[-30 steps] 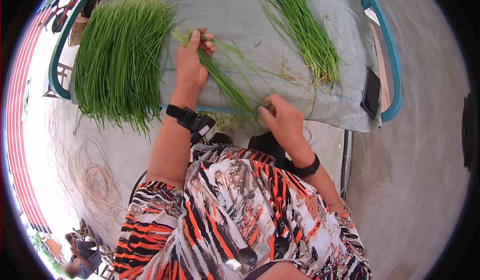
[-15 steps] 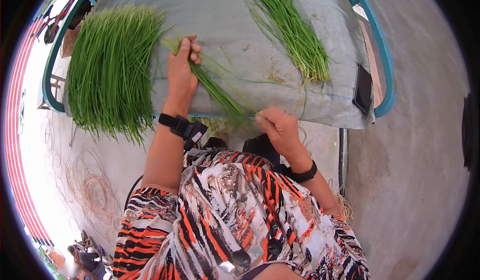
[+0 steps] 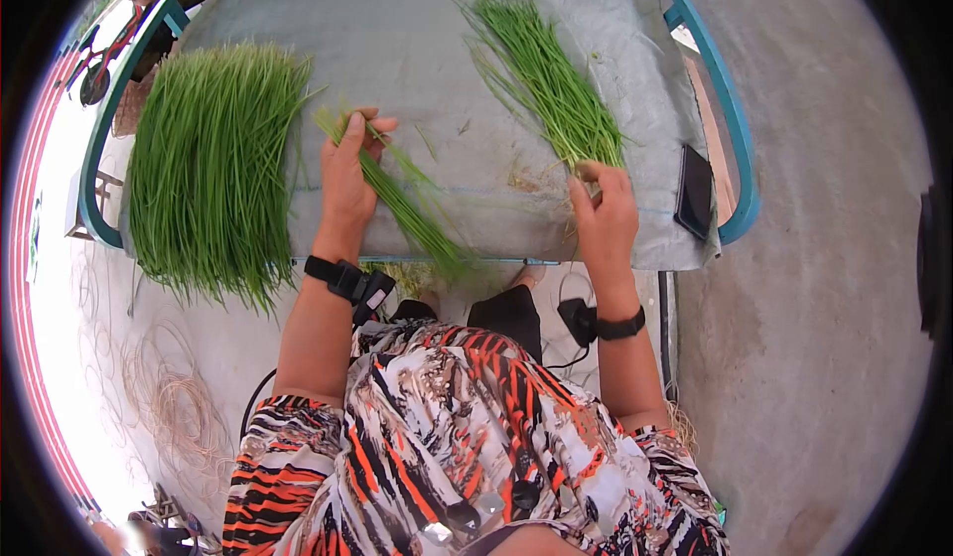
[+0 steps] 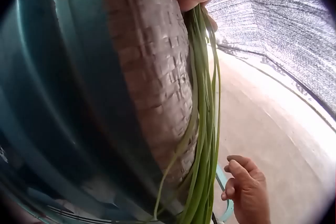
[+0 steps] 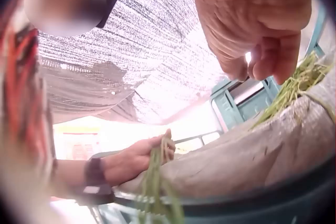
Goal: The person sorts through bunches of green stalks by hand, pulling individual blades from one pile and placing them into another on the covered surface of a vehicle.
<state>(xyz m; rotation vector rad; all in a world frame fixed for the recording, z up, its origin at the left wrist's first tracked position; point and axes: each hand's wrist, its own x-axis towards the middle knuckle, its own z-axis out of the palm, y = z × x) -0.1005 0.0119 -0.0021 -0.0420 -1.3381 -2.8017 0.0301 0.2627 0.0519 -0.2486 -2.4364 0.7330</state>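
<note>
My left hand (image 3: 349, 184) grips a slim bunch of green chives (image 3: 412, 213) near its pale ends, the leaves slanting down over the table's near edge. In the left wrist view, the leaves (image 4: 202, 113) hang below the fingers beside the woven cover. My right hand (image 3: 608, 213) is at the near, pale end of a loose pile of chives (image 3: 556, 74) on the right. Its fingers are loosely bent with a gap at the thumb, and nothing shows between them in the right wrist view, where the pile (image 5: 296, 85) lies just beyond.
A large, neatly aligned stack of chives (image 3: 213, 164) lies on the left. A grey woven sheet (image 3: 397, 40) covers the surface inside a teal metal frame (image 3: 735, 149). A black phone (image 3: 694, 191) lies near the right edge, and plant scraps (image 3: 523, 179) are scattered near the pile.
My right hand has left the lower leaf ends of the held bunch and moved up and right to the loose pile. My left hand still holds its bunch. The head view has shifted.
</note>
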